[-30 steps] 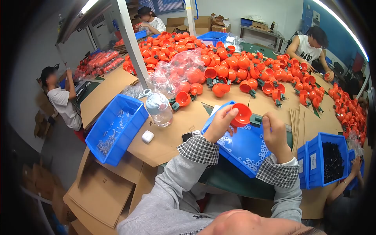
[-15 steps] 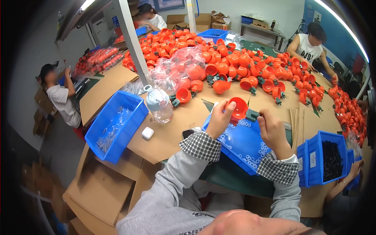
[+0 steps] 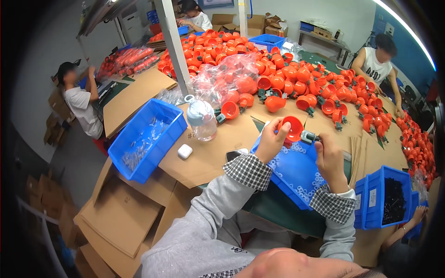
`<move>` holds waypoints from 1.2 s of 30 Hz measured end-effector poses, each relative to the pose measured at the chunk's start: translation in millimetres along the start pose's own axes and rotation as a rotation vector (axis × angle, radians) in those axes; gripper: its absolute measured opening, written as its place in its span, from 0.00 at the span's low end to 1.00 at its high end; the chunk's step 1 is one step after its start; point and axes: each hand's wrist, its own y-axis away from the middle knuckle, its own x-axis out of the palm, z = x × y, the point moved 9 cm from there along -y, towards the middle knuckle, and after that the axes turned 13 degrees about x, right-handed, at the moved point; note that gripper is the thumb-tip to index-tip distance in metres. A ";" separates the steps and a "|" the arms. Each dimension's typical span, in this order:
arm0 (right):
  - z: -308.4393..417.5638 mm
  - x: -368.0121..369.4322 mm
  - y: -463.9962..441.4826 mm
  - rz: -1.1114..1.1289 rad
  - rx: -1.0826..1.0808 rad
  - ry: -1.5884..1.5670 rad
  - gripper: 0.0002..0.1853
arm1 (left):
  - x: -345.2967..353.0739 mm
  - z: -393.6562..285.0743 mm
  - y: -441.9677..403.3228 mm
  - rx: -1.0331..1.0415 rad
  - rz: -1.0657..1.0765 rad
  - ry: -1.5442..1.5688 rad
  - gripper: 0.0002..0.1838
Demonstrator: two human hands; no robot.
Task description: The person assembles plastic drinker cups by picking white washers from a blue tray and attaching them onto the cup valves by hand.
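Note:
My left hand [image 3: 270,142] grips an orange-red plastic cup [image 3: 294,130], its open side facing me. A dark green fitting [image 3: 308,136] sticks out from the cup's right side. My right hand [image 3: 331,160] is closed at the outer end of that fitting, where a thin dark tip shows beside the fingers; whatever else it pinches is hidden. Both hands are above a blue tray [image 3: 293,172] strewn with small white rings [image 3: 301,187]. Beyond them lies a large heap of similar orange-red cups [image 3: 289,74] with green fittings.
Left of me stand a blue bin [image 3: 174,127] of small clear parts, a lidded bottle [image 3: 204,123], a white case [image 3: 185,151] and a phone [image 3: 236,154]. Blue bins [image 3: 373,197], one with black parts, stand at right, near another person's hand [image 3: 419,214]. A metal post [image 3: 174,46] rises beyond.
The whole view has shifted, moving the scene right in the picture. The cup stays in my left hand; the fitting looks slightly turned, and a thin tip now shows at my right fingers.

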 end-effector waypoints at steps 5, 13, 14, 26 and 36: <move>-65.3 58.4 14.8 0.559 0.764 -1.036 0.19 | 10.4 -7.9 -2.0 0.124 0.088 -0.035 0.17; -25.6 5.9 -4.0 0.120 0.221 -0.255 0.12 | 0.7 2.5 -1.7 -0.093 -0.012 -0.075 0.15; -7.0 -0.4 -1.6 -0.001 -0.050 -0.020 0.10 | -0.1 4.0 -0.9 -0.106 -0.031 -0.079 0.16; -14.6 0.9 -2.2 0.077 -0.043 -0.004 0.10 | -1.3 17.8 2.0 -0.165 0.043 -0.095 0.21; -65.1 77.5 28.9 0.890 0.935 -1.138 0.14 | 5.0 11.4 2.1 -0.133 0.033 -0.074 0.19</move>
